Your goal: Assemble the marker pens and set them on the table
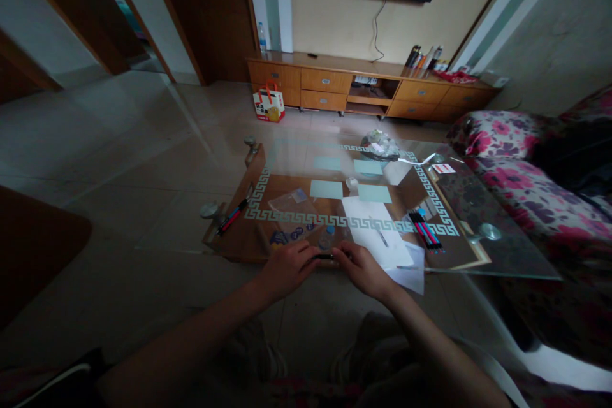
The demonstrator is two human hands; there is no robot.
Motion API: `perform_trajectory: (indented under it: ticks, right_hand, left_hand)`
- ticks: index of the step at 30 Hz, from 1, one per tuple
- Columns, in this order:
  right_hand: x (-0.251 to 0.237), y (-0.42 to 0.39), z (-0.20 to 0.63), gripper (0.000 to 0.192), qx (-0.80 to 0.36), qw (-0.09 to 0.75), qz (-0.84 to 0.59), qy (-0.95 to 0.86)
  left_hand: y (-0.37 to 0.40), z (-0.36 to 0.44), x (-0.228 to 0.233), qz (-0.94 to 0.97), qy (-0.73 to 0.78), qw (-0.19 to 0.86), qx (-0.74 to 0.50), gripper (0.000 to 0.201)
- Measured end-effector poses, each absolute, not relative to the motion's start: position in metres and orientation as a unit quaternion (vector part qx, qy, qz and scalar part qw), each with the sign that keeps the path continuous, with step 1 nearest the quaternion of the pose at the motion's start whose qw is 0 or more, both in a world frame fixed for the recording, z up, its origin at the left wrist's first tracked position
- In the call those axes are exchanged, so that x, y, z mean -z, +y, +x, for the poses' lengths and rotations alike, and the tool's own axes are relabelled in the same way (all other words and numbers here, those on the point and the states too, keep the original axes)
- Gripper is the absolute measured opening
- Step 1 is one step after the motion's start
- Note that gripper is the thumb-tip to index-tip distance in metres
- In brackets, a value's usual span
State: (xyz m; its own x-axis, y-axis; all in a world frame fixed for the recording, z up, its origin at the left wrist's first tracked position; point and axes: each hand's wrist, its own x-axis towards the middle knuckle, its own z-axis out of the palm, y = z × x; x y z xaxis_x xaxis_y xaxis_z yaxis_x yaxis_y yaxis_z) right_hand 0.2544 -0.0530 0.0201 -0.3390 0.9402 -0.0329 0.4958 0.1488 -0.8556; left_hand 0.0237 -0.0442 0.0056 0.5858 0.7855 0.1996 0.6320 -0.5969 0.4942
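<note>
Over the near edge of the glass table (471, 248), my left hand (289, 262) and my right hand (362, 269) face each other. A slim black pen (324, 257) runs level between them, one end pinched in each hand's fingers. Its ends are hidden by my fingertips. On the right lies a row of pens (425, 233) in pink, blue and black. Fewer pens (234, 215) lie at the table's left edge. White paper sheets (366, 209) are beyond my right hand, with a small thin piece (384, 239) on them that I cannot make out.
A crumpled clear plastic bag (379, 143) sits at the table's far side. A small red-and-white card (443, 168) is near the right edge. A flowered sofa (507, 182) stands to the right. Beyond are a wooden TV cabinet (325, 81) and a carrier bag (268, 105) on the floor.
</note>
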Motion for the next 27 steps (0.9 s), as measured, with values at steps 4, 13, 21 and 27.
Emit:
perform_trajectory:
  ticks: [4,13,21,27]
  right_hand:
    - [-0.0208,-0.0526,0.2547,0.022,-0.423,0.274,-0.5,-0.704]
    - [-0.0233,-0.0504,0.257,0.033,-0.359,0.276,-0.497,-0.74]
    - [-0.0208,-0.05,0.2562,0.037,-0.373,0.283,-0.486,-0.738]
    - [-0.0233,-0.0518,0.254,0.03,-0.436,0.306,-0.503,-0.681]
  left_hand:
    - [-0.0438,0.0245,-0.0055,0.86,0.406,0.211,-0.226,0.021]
    - [-0.0426,0.0247,-0.0045,0.864,0.383,0.198,-0.259,0.021]
    - [-0.0408,0.0219,-0.0044,0.88,0.37,0.135,-0.264,0.012]
    - [-0.0407,0.0224,-0.0055,0.873,0.379,0.16,-0.263,0.014]
